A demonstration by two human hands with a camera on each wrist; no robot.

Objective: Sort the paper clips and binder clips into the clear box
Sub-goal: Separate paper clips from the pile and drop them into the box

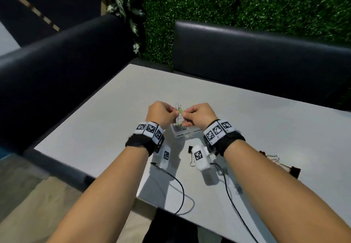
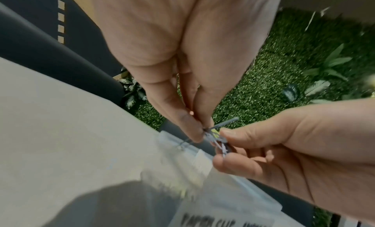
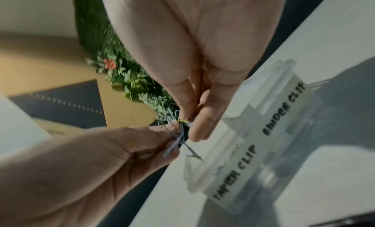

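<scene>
1. Where the left of the head view begins, a dark padded bench (image 1: 62, 56) runs along the edge of the pale grey table (image 1: 98, 121), with leafy plants (image 1: 121, 1) behind it.
2. Further right, an artificial green hedge wall (image 1: 247, 1) fills the background above a second dark bench back (image 1: 256, 56).
3. The left hand (image 1: 160, 113) is raised above the table, its thumb and fingertips (image 2: 190, 129) pinching a tangle of paper clips (image 2: 216, 136).
4. The tangle, grey wire with a bit of yellow, hangs between the two hands, directly above the clear box (image 1: 185, 131).
5. The right hand (image 1: 200, 115) pinches the same tangle from the other side, fingers curled round it.
6. The clear box stands on the table just below and between the wrists; the right wrist view shows its labels reading "PAPER CLIP" (image 3: 235, 171) and "BINDER CLIP" (image 3: 284, 110).
7. Nearer the person, a black binder clip (image 1: 191, 156) lies on the table beside the right wrist's white device (image 1: 201, 157).
8. At the far right, more binder clips (image 1: 279, 163) lie on the table, partly hidden by the right forearm.
</scene>
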